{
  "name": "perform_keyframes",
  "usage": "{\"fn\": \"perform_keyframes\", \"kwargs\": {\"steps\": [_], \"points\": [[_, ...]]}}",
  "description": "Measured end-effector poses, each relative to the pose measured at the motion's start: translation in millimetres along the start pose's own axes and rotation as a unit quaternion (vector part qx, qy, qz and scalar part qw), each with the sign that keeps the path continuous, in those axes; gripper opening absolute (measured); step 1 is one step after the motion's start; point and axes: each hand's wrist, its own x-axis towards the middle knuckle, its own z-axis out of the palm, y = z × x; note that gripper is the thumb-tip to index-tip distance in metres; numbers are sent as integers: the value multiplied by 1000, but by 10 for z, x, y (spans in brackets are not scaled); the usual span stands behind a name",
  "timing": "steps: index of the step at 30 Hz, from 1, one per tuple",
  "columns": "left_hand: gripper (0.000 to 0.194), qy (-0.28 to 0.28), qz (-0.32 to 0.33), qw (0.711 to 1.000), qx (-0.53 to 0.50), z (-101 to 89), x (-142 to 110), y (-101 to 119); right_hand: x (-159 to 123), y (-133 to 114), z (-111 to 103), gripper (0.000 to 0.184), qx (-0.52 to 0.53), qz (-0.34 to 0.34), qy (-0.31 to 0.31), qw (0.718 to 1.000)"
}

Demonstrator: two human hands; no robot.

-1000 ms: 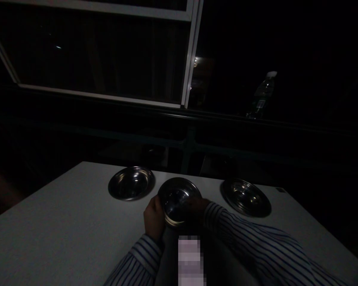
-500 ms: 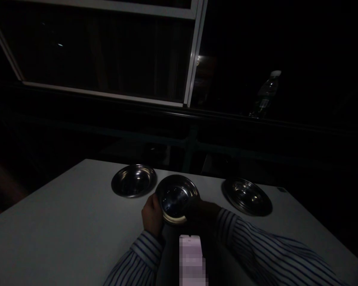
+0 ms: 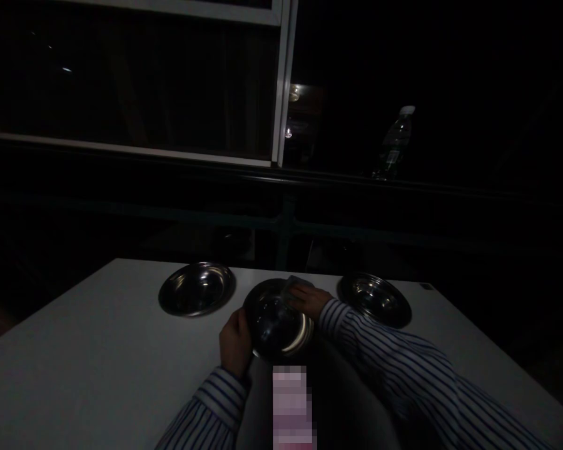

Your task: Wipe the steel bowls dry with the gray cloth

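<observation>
My left hand (image 3: 236, 342) is closed on the left rim of a shiny steel plate (image 3: 274, 322), which is tilted up off the near side of the table. My right hand (image 3: 309, 300) presses a small greyish cloth (image 3: 296, 282) against the plate's upper right part, fingers over the cloth. Dim light hides the cloth's full shape. To the left lies a second steel plate (image 3: 197, 289). A stack of steel plates (image 3: 374, 300), or one plate with a ridged rim, rests on the right, behind my right sleeve.
The white table (image 3: 122, 350) ends just beyond the plates. Past its far edge, a clear plastic bottle (image 3: 394, 144) with a white cap stands on a dark ledge near a window frame (image 3: 284, 87). A lit, pixelated phone-like shape (image 3: 291, 406) shows below the held plate.
My right hand has moved from the plate's right edge up onto its upper right surface, and the cloth now shows under it. The left hand keeps its hold. The view has shifted slightly right.
</observation>
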Motion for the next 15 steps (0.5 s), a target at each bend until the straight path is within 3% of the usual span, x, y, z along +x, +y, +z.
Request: {"fn": "perform_keyframes", "kwargs": {"steps": [2,4,6,11,13,15], "points": [[38,-17,7,1000,-14,14,9,-19,223,-82,-22,34,-112,-66,-1,992],[38,-21,12,999,-26,6,34,-51,427,-204,11,33,-142,-140,-1,980],[38,-15,12,999,-34,-21,63,-82,522,-254,32,33,-151,-169,-7,974],[40,0,-22,999,-26,-70,86,-112,190,31,-23,32,-178,-67,9,982],[40,7,-36,999,-21,-57,76,-107,-4,96,43,28,-191,-89,38,977],[40,13,-54,998,-13,-31,60,-99,-122,13,213,19,-251,-145,133,948]]}}
